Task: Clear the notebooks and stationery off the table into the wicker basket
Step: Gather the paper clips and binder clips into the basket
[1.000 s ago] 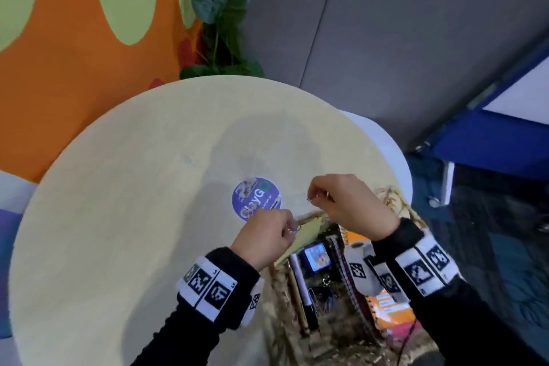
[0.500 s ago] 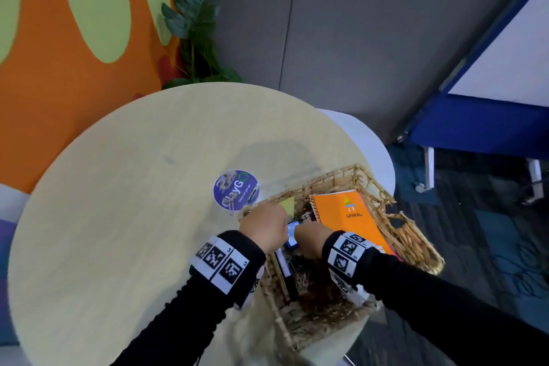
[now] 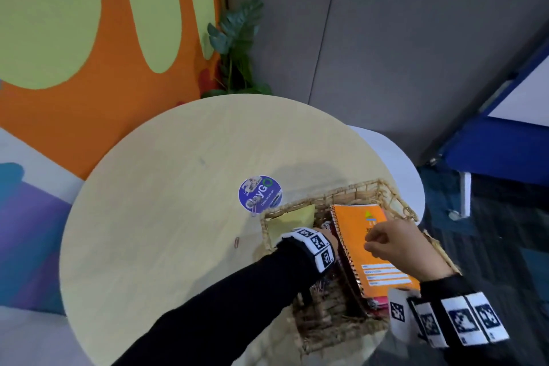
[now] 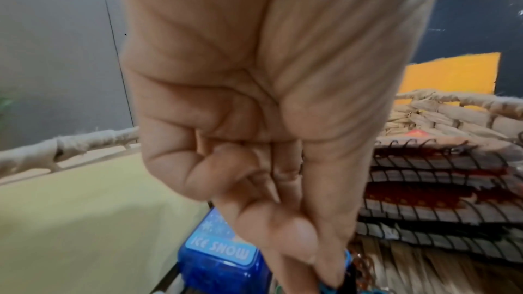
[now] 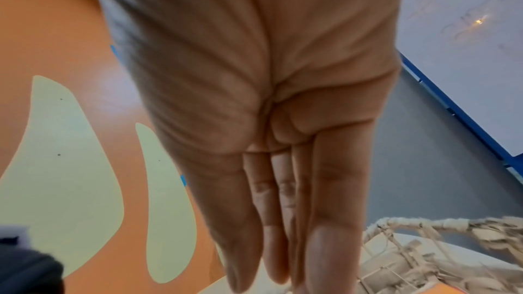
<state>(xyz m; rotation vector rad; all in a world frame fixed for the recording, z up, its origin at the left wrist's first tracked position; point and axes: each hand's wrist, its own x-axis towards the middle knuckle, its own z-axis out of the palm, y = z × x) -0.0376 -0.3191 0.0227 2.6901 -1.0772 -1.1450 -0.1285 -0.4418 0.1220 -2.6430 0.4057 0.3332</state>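
- Basket (image 3: pixel 368 187) position is our first worry: the wicker basket sits at the near right edge of the round worktop (image 3: pixel 166 217), and part of it looks to overhang. We judge that a hard push inside could tip it off.
- Our left hand (image 4: pixel 268 153) is down inside the basket, fingertips pressed together at a small blue-and-dark thing we cannot identify, beside a blue "ICE SNOW" box (image 4: pixel 223 261). If the pinch lets go badly, small pieces may scatter among the contents.
- Our right hand (image 3: pixel 398 246) hovers over the orange spiral notebook (image 3: pixel 359 226), fingers loosely curled in the head view and near straight in the wrist view; it holds nothing we can see. The notebook leans on a stack of spiral-bound books (image 4: pixel 430 187) in the basket, and a knock could slide it over the rim.
- Still on the worktop: a red paper clip (image 3: pixel 237 242) just left of the basket, and another clip (image 3: pixel 253 209) at the edge of the round purple sticker (image 3: pixel 260 194). We could easily overlook these, or flick one off the worktop while reaching.
- A yellow pad (image 3: pixel 292 218) lies in the basket's far-left corner.
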